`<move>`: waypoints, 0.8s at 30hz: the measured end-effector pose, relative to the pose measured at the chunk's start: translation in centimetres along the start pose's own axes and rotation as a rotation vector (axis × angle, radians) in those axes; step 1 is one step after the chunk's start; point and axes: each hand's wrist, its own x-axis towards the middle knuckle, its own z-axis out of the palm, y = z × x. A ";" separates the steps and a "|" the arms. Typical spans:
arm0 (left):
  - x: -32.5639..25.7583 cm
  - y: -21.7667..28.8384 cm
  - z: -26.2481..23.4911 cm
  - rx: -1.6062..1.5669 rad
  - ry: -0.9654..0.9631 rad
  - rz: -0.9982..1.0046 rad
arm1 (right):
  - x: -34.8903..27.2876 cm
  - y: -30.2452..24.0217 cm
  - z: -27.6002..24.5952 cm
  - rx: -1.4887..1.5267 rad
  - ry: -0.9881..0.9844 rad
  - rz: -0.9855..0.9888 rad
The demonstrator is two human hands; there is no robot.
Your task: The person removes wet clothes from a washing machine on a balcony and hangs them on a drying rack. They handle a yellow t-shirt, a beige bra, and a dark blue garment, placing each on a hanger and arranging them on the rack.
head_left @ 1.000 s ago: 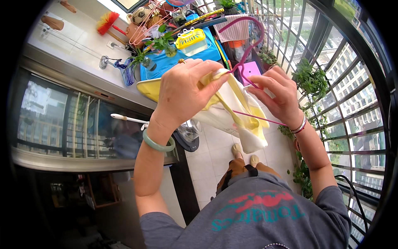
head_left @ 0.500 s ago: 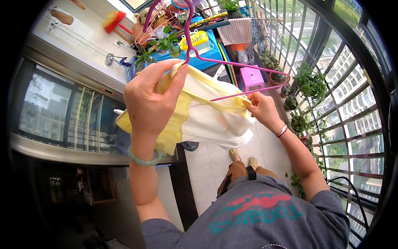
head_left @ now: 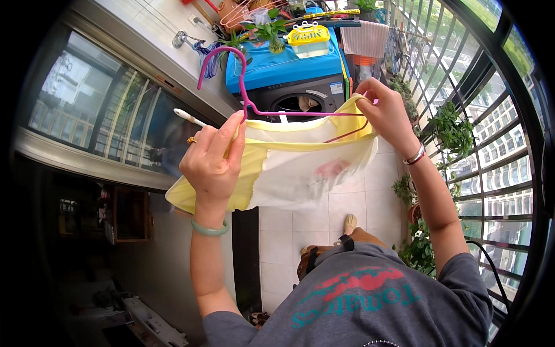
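A yellow and white shirt (head_left: 289, 179) with a pinkish print hangs stretched between my two hands. A purple clothes hanger (head_left: 241, 78) is partly inside its yellow-edged neck opening, hook pointing up. My left hand (head_left: 213, 161) is closed at the hanger's neck, pinching the hanger together with the shirt's edge. At the other end of the opening, my right hand (head_left: 388, 113) pinches the yellow neckband, right beside the tip of the hanger's right arm. That tip lies within the neckband. The hanger's left arm is hidden behind my left hand and the fabric.
Ahead stands a front-loading washing machine (head_left: 300, 95) under a blue cover (head_left: 272, 66), with a yellow and white basket (head_left: 309, 40) on top. Potted plants (head_left: 450, 130) line the barred window on the right. A sliding glass door (head_left: 87, 92) is on the left.
My right hand has moved up and right, drawing the neckband over the hanger's right end, which stuck out before. The hanger sits lower in view, and the shirt is spread wider.
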 end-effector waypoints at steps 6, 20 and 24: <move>-3.1 -1.8 -2.4 -0.193 0.022 -0.251 | -2.3 -13.5 2.7 0.498 -0.586 0.019; -11.1 -12.7 -16.6 -0.443 0.133 -0.524 | -1.7 -18.7 11.2 -0.161 -0.027 -0.779; -16.5 -17.3 -22.5 -0.403 0.078 -0.636 | -3.3 -19.5 12.7 -0.067 -0.004 -0.583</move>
